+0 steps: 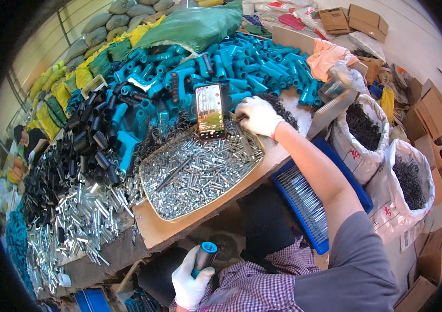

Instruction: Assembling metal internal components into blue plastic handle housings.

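Observation:
My left hand [191, 281], in a white glove, grips a short black tube with a blue end [205, 256] low in the view, near my lap. My right hand [257, 115], also gloved, reaches out to the far edge of a shallow tray [200, 210] heaped with small shiny metal sleeves [195, 174]. Its fingers rest among the sleeves beside a dark pile of springs [279, 108]; whether they pinch anything is hidden. A phone [210, 112] stands upright at the tray's back edge, screen lit.
Blue plastic handles [242, 65] and black tubes [88, 140] are heaped behind the tray; loose metal tubes [83, 213] lie left. A blue crate of thin rods [304, 200] and two white sacks [387, 166] stand right. Cardboard boxes [429, 117] line the right side. Another person [28, 141] sits far left.

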`<state>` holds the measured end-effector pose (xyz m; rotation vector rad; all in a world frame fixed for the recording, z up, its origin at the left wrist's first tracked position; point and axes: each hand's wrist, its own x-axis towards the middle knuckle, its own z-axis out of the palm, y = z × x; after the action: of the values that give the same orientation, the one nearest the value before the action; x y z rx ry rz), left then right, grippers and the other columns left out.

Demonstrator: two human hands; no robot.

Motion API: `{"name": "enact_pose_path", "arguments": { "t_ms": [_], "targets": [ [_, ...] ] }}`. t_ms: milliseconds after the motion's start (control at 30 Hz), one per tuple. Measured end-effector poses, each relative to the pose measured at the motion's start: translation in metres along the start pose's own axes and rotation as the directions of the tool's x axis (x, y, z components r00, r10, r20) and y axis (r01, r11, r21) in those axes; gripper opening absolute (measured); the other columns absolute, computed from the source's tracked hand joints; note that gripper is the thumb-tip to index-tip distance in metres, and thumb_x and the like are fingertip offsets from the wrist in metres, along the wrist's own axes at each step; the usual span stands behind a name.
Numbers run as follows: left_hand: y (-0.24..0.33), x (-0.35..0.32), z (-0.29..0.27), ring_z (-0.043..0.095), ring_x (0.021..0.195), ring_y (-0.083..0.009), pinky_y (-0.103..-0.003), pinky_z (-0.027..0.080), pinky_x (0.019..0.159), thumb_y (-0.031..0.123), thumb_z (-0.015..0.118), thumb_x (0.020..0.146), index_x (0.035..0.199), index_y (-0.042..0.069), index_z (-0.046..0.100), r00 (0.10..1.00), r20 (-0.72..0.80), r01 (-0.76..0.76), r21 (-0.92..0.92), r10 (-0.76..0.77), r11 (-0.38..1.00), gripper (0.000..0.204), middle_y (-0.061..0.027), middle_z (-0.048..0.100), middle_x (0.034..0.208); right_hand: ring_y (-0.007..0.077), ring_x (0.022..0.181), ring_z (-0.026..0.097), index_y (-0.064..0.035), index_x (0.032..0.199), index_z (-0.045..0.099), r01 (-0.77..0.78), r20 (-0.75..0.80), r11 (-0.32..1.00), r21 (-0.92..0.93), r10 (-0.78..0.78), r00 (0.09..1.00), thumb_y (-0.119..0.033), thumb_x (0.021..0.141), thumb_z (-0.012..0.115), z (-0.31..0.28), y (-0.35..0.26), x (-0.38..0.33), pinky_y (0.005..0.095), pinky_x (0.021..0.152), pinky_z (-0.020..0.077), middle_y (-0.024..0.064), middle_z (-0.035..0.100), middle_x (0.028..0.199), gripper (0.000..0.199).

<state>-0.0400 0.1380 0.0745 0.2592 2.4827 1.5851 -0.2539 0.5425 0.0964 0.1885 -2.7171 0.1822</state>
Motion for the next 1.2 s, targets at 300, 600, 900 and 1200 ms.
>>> {"name": "enact_pose_path", "arguments": {
  "t_ms": [300, 600, 900, 1200],
  "targets": [
    [-0.024, 0.010, -0.008, 0.064, 0.075, -0.0124, -0.029, 0.053, 0.071, 0.069, 0.072, 0.076, 0.128, -0.004, 0.060, 0.989, -0.028, -0.142, 0.105, 0.146, 0.984, 0.090, -0.0082, 0.069, 0.086, 0.0315, 0.091, 0.060, -0.0130, 0.097, 0.072, 0.369, -0.219, 0.904, 0.214, -0.324, 0.920, -0.023, 0.078, 0.074, 0.000, -0.048, -0.040, 0.0425, 0.082, 0.0499, 0.0100, 0.061, 0.091, 0.021],
    [-0.020, 0.002, -0.020, 0.071, 0.089, -0.0333, -0.036, 0.055, 0.080, 0.029, 0.081, 0.075, 0.127, 0.004, 0.063, 0.986, -0.013, -0.164, 0.136, 0.167, 0.977, 0.060, -0.0215, 0.070, 0.101, 0.0311, 0.078, 0.061, -0.0145, 0.114, 0.064, 0.339, -0.345, 0.941, -0.010, -0.321, 0.882, -0.014, 0.084, 0.067, 0.007, -0.055, -0.035, 0.0439, 0.072, 0.0492, 0.0099, 0.065, 0.079, 0.031],
    [-0.026, 0.000, -0.030, 0.071, 0.089, -0.0334, -0.036, 0.055, 0.080, 0.039, 0.080, 0.077, 0.128, 0.003, 0.062, 0.984, -0.059, -0.166, 0.068, 0.170, 0.984, 0.065, -0.0217, 0.070, 0.103, 0.0251, 0.067, 0.067, -0.0097, 0.112, 0.065, 0.114, -0.344, 0.824, 0.555, 0.103, 0.933, -0.009, 0.093, 0.061, -0.019, -0.100, -0.048, 0.0343, 0.064, 0.0523, 0.0114, 0.064, 0.073, 0.019],
    [-0.028, 0.006, -0.043, 0.070, 0.100, -0.0186, -0.032, 0.053, 0.086, 0.055, 0.075, 0.081, 0.128, -0.004, 0.060, 0.991, -0.114, -0.081, -0.103, 0.069, 0.991, 0.076, -0.0191, 0.072, 0.108, 0.0297, 0.088, 0.066, -0.0077, 0.099, 0.071, 0.366, -0.147, 0.393, 0.843, -0.487, 0.861, -0.014, 0.083, 0.071, -0.029, -0.214, -0.097, 0.0406, 0.080, 0.0522, 0.0090, 0.069, 0.093, 0.017]
  ]
}}
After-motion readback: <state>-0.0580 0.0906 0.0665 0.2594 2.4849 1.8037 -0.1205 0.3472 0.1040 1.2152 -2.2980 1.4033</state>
